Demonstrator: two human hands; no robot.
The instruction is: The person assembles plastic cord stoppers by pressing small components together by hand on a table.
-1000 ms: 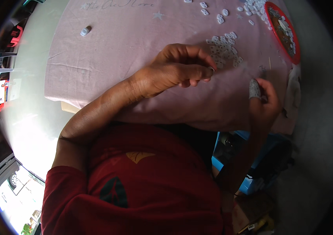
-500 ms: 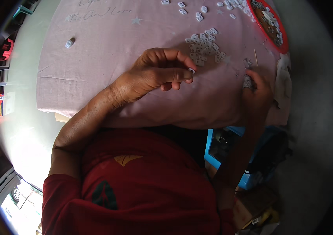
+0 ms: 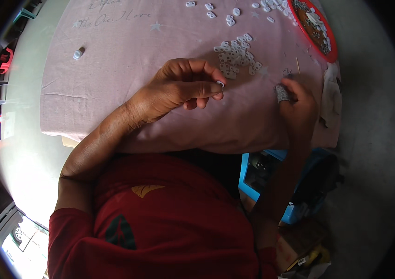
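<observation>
My left hand (image 3: 179,88) is raised over the near part of the table, thumb and forefinger pinching a small white plastic piece (image 3: 220,84). Most of that piece is hidden by the fingertips. To the right, my right hand (image 3: 302,102) is low over the cloth, with a grey speckled wrap (image 3: 282,93) on one digit. Its fingers are drawn together; whatever they hold is too small to make out. Just beyond those fingertips lie a few tiny metal bits (image 3: 288,72). A heap of white plastic pieces with holes (image 3: 235,55) sits past my left hand.
A red tray (image 3: 330,55) with white pieces and metal bits stands at the far right. Near it lie a thin wooden stick (image 3: 298,65) and a white cloth (image 3: 329,95). More white pieces (image 3: 271,5) are scattered at the back. A small bottle (image 3: 79,53) lies at left.
My right hand has shifted slightly left, away from the stick, with its fingers still together. My left hand keeps its pinch on the white piece. The whole view has shifted a little.
</observation>
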